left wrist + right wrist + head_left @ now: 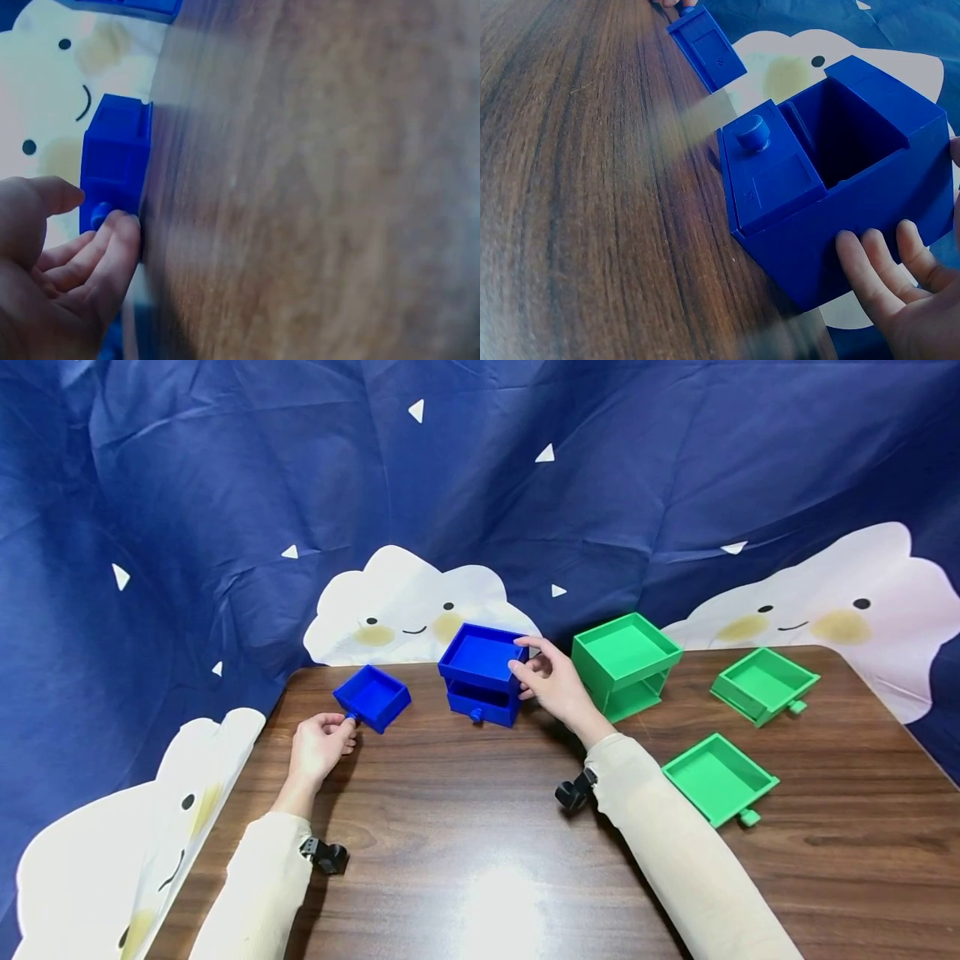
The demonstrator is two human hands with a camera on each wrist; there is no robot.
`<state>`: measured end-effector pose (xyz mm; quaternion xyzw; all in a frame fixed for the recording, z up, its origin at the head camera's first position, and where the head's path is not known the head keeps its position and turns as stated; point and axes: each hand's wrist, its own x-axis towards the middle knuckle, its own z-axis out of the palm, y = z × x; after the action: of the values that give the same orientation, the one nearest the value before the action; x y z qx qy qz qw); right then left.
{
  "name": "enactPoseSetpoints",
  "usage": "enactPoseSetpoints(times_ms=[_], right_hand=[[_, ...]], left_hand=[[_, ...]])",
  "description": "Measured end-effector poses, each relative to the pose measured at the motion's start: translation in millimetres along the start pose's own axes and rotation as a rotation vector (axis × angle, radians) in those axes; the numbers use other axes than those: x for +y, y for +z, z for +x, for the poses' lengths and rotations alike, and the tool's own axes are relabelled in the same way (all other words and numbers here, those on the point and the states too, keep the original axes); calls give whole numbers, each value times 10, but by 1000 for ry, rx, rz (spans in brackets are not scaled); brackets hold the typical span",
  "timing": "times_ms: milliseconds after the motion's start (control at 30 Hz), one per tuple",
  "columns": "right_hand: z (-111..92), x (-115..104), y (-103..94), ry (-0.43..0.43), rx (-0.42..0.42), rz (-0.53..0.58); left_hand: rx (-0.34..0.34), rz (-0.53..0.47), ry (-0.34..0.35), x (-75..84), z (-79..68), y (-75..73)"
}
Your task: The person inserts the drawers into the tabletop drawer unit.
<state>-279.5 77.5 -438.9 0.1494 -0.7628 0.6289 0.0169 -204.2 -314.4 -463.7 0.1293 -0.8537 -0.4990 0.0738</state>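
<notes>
A blue cabinet [482, 670] stands at the back middle of the table, with a shallow tray top, an open upper slot and a lower drawer [769, 171] in place with a round knob. My right hand [553, 683] holds its right side, several fingertips on the side wall and others over the top rim. To the left, a loose blue drawer [372, 695] lies on the table with its knob [100, 216] toward me. The fingers of my left hand [321, 746] are curled at that knob, thumb by the drawer's front edge.
A green cabinet [628, 652] with open slots stands right of the blue one. Two loose green drawers, one farther back [765, 681] and one nearer [720, 777], lie on the right of the wooden table [450, 827]. A blue cloth [480, 485] with clouds hangs behind.
</notes>
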Motion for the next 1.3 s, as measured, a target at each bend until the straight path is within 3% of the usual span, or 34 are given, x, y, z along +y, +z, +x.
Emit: enactPoseSetpoints(times_ms=[233, 433, 667, 1033, 1300], right_hand=[[-2, -10, 6, 7, -1, 5], [-4, -6, 17, 2, 8, 10], [-4, -40, 46, -6, -15, 23], [-11, -39, 11, 6, 1, 8], [-10, -21, 11, 11, 4, 16]], left_hand=[[-86, -181, -86, -14, 79, -19], [-172, -208, -148, -54, 157, -39], [-221, -236, -217, -110, 206, -55], [-250, -244, -221, -47, 235, -6], [-261, -258, -180, -47, 182, 31]])
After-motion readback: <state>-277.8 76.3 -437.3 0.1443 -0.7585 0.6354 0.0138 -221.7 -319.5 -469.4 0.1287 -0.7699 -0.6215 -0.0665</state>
